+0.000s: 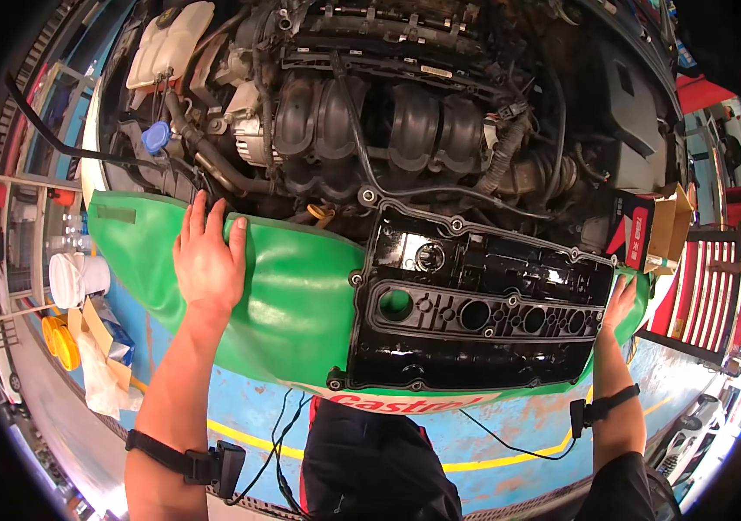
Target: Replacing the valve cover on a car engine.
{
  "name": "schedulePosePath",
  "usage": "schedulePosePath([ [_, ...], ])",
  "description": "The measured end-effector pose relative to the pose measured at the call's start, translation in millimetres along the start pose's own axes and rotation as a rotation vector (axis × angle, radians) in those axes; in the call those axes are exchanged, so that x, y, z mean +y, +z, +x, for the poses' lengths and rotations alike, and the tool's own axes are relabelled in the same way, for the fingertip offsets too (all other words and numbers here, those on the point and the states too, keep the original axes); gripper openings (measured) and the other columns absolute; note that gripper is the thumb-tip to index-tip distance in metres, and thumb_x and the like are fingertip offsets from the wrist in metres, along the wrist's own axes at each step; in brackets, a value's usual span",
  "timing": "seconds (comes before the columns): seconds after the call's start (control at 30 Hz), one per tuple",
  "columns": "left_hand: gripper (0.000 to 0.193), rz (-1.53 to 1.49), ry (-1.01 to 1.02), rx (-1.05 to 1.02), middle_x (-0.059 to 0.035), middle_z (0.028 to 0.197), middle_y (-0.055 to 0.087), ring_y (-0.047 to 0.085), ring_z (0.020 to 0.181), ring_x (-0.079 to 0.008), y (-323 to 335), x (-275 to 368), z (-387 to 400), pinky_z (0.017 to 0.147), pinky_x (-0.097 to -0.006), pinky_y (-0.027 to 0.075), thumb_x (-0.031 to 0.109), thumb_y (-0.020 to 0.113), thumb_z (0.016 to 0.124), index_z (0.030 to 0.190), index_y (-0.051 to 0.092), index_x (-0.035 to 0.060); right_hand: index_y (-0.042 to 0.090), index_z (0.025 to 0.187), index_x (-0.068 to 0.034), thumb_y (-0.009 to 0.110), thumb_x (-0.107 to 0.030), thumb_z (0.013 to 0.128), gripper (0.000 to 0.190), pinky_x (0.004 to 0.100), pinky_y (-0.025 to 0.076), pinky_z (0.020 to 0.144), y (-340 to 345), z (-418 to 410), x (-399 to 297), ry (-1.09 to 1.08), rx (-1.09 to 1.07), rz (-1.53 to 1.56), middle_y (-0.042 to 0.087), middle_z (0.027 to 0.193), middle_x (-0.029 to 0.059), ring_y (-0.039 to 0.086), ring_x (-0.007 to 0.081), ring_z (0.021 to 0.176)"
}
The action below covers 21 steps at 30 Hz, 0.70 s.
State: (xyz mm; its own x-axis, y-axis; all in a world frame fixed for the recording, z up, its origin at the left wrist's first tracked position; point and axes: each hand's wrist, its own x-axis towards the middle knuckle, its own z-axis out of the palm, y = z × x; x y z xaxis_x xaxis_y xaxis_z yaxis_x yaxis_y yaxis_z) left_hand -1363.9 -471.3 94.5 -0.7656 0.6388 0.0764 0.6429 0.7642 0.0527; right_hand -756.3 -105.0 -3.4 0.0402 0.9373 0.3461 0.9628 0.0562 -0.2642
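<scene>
My left hand (211,257) lies flat, fingers apart, on a green fender cover (299,293) draped over the front of a car's engine bay. A black engine valve cover (488,365) rests on that cover with its inner side up, showing an oily inside, round holes and a gasket around its edge. My right hand (619,303) is at the valve cover's right end, over the green cover; its fingers are partly hidden, so I cannot tell whether it grips anything. Behind lies the engine's black intake manifold (357,124), with the open top of the engine beyond.
A white coolant reservoir (170,45) and a blue cap (156,137) are at the left of the bay. An opened cardboard box (667,228) stands beside my right hand. A red tool cabinet (696,293) is at right; a white bucket (77,279) is at left.
</scene>
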Motion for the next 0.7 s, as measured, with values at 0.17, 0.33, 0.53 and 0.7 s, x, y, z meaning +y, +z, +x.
schedulePosePath([
  [0.17,0.046,-0.002,-0.002,-0.014,-0.0110,0.146,0.041,0.038,0.133,-0.0306,-1,0,0,0.107,-0.0454,0.032,0.041,0.046,0.096,0.128,0.054,0.0089,0.043,0.137,0.002,0.043,-0.043,0.098,0.060,0.0443,0.032,0.103,0,1,1,-0.001,0.023,0.036,0.049,0.133,0.0264,0.045,0.0410,0.121],
  [0.33,0.047,0.009,0.004,-0.007,-0.0110,0.145,0.041,0.039,0.133,-0.0309,1,0,0,0.106,-0.0452,0.033,0.042,0.045,0.097,0.128,0.054,0.0089,0.042,0.138,0.000,0.041,-0.044,0.098,0.059,0.0452,0.033,0.102,-2,-1,-4,0.013,0.007,-0.010,0.048,0.133,0.0267,0.045,0.0413,0.120],
  [0.53,0.052,0.008,0.013,0.011,-0.0123,0.145,0.041,0.040,0.132,-0.0315,1,0,0,0.106,-0.0450,0.034,0.041,0.046,0.097,0.137,0.044,0.0082,0.045,0.134,0.004,0.042,-0.041,0.098,0.058,0.0444,0.034,0.102,-2,-3,-8,-0.006,0.039,-0.003,0.051,0.131,0.0261,0.046,0.0403,0.120],
  [0.7,0.057,-0.026,0.016,0.037,-0.0136,0.147,0.039,0.039,0.132,-0.0333,-1,4,1,0.106,-0.0446,0.034,0.039,0.047,0.095,0.142,0.037,0.0067,0.046,0.132,0.003,0.044,-0.038,0.098,0.054,0.0443,0.034,0.103,-1,-8,-14,-0.045,0.088,-0.015,0.051,0.130,0.0239,0.046,0.0392,0.121],
])
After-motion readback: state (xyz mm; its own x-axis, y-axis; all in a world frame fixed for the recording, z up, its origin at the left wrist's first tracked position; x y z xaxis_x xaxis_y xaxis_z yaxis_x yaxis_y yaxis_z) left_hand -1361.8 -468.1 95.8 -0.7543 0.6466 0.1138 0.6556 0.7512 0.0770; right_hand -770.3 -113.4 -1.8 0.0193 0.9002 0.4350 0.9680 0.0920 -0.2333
